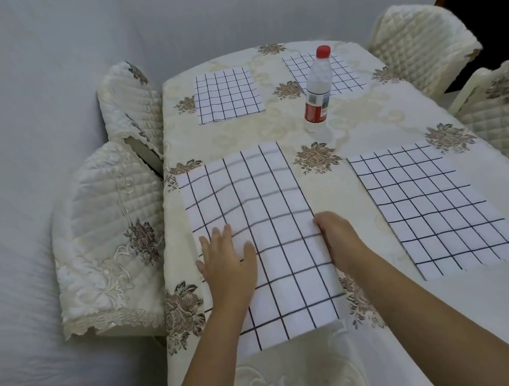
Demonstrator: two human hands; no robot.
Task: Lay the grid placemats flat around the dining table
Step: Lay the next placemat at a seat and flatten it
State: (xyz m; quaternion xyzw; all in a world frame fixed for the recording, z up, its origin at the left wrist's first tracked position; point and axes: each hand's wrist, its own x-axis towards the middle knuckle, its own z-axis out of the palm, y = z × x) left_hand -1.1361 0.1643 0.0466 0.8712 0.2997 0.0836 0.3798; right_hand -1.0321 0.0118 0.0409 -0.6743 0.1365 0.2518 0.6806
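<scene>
No text can be read. The bottle, toward the far edge of the table, bears a red label with print too small and blurred.

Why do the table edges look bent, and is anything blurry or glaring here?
Head view: the wide-angle lens bows the edges of the table; head view: grid lines on the near-left placemat by the left hand and right hand look smeared, the far-left placemat crisp; head view: light is soft and even, shadows faint, no harsh glare, even on the bottle.
</scene>
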